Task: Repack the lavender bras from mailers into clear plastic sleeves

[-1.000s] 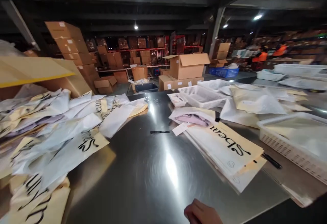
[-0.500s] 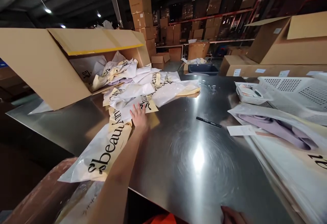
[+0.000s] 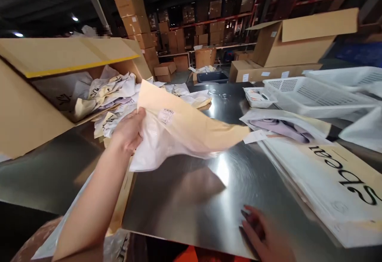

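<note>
My left hand [image 3: 129, 130] is closed on one end of a plastic garment bag [image 3: 191, 120], cream and white with a small barcode label. The bag is lifted above the metal table [image 3: 167, 202], its far end pointing right. My right hand [image 3: 262, 230] is low at the table's front edge, thumb and fingers apart, holding nothing. Behind the left hand, a heap of similar bags [image 3: 113, 88] spills from a cardboard box [image 3: 32, 114] lying on its side. Another bag hangs over the front edge beneath my left forearm.
To the right lies a stack of flat printed bags [image 3: 325, 182], with a bag of lilac fabric [image 3: 283, 126] on top. Behind it stand a small white tray [image 3: 259, 98] and a white perforated basket [image 3: 322, 102]. Cartons [image 3: 292, 47] are stacked beyond the table.
My left hand has taken hold of a bag and raised it off the heap. My right hand has come further into view. The view has turned right.
</note>
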A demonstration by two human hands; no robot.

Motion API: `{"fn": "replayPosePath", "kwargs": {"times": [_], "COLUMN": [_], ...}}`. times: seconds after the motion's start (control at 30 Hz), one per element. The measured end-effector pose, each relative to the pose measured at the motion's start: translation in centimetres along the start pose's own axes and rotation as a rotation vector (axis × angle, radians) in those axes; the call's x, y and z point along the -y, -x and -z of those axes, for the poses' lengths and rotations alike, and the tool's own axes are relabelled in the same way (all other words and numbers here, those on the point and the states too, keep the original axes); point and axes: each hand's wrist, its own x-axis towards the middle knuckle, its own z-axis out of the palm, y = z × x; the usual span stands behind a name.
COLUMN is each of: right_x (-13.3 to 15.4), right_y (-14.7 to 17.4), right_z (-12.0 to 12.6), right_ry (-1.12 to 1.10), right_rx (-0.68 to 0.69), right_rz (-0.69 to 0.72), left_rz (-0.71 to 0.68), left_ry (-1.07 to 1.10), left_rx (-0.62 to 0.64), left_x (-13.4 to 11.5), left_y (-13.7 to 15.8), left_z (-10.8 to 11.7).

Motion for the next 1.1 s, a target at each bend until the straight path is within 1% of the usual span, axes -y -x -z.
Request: {"fn": "replayPosePath", "kwargs": {"times": [0.07,0.1,0.13,0.17,0.2,0.27,0.33,0.4,0.43,0.5,0.53,0.57,0.6,0.63,0.67,0.73,0.77,0.83,0.87,0.9,0.97,1.03,1.1], "right_x": [1.7,2.7,3.8,4.9,5.7,6.7,6.6,5.7,5.3,4.4,4.1,4.0,3.9,3.9,4.0,4.5,4.8,5.7,6.2,6.8,7.7,8.3,8.4], "right_y": [-0.4,-0.8,-1.3,-2.0,-2.8,-4.6,-5.9,-6.2,-6.0,-5.3,-4.9,-4.5,-4.2,-4.0,-3.8,-3.5,-3.4,-2.9,-2.5,-2.1,-1.5,-1.1,-1.3], "right_z": [-0.2,-0.3,-0.3,-0.2,-0.1,0.6,1.6,2.6,3.0,3.3,3.3,3.2,3.1,3.0,2.8,2.6,2.6,2.5,2.4,2.3,2.0,1.7,1.6], "right_ry": [-0.305,-0.456,-0.563,-0.618,-0.657,-0.763,-0.857,-0.895,-0.906,-0.947,-0.977,-1.006,-1.029,-1.045,-1.052,-1.018,-0.971,-0.851,-0.803,-0.773,-0.775,-0.844,-0.941], "right_rx": [-0.017,-0.054,-0.086,-0.128,-0.193,-0.196,-0.146,-0.089,-0.069,-0.053,-0.056,-0.059,-0.063,-0.063,-0.059,-0.010,0.037,0.141,0.187,0.221,0.250,0.261,0.232], "right_rz": [-0.048,-0.045,-0.045,-0.071,-0.123,-0.269,-0.429,-0.552,-0.585,-0.591,-0.579,-0.570,-0.569,-0.577,-0.593,-0.624,-0.620,-0.555,-0.508,-0.471,-0.451,-0.487,-0.557], "left_rz": [0.208,0.327,0.427,0.488,0.519,0.533,0.534,0.500,0.460,0.366,0.328,0.304,0.303,0.324,0.386,0.625,0.746,0.909,0.959,0.995,1.000,0.963,0.929], "left_ry": [0.241,0.331,0.369,0.338,0.274,0.111,-0.038,-0.153,-0.204,-0.275,-0.296,-0.305,-0.295,-0.269,-0.178,0.094,0.225,0.417,0.470,0.504,0.541,0.565,0.593], "left_rx": [0.181,0.245,0.283,0.302,0.314,0.323,0.298,0.201,0.147,0.078,0.078,0.109,0.168,0.252,0.395,0.688,0.808,0.925,0.922,0.888,0.785,0.686,0.585], "left_x": [-1.0,-1.0,-0.7,0.0,1.2,4.6,8.7,12.5,14.0,16.1,16.8,17.1,17.3,17.4,17.5,17.4,17.3,16.9,16.5,16.1,15.2,14.7,14.8], "left_y": [1.4,1.9,2.3,2.4,2.4,2.1,1.9,2.5,3.3,6.0,7.9,10.1,12.4,14.7,16.9,20.6,22.0,24.0,24.6,25.0,25.5,25.5,24.9], "left_z": [-1.3,-2.1,-2.9,-3.6,-4.2,-5.0,-5.0,-4.3,-3.8,-2.8,-2.4,-2.3,-2.4,-2.9,-3.8,-6.6,-8.4,-12.4,-14.4,-16.3,-19.2,-20.9,-21.0]}}
